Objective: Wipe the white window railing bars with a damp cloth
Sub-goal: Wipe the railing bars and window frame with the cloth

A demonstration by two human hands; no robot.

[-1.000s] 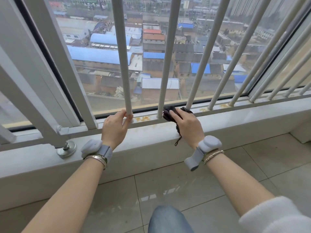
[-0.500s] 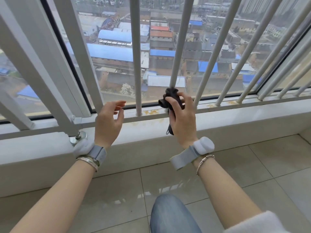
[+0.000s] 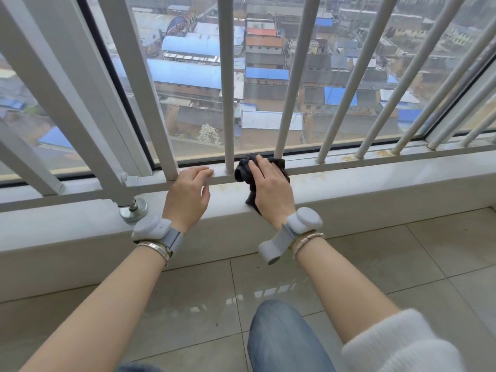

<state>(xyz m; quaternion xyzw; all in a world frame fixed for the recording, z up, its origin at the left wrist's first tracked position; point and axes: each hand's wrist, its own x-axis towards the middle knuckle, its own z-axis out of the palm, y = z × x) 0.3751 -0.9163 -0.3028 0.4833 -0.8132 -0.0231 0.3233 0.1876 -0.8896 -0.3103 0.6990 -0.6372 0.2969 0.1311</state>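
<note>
Cloth (image 3: 243, 171): dark, bunched under right hand (image 3: 269, 187) fingers at frame centre, on the bottom rail (image 3: 349, 163).
Right fingers: flat, pressing it (not curled).
Left hand (image 3: 188, 194): fingers relaxed, tips on rail.

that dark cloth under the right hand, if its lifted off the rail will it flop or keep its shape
Probably flop: the dark cloth lies bunched in soft folds under the right hand, and a tail hangs limp over the ledge. It looks light for its size. If damp, it may cling to the bottom rail rather than slide.
</note>
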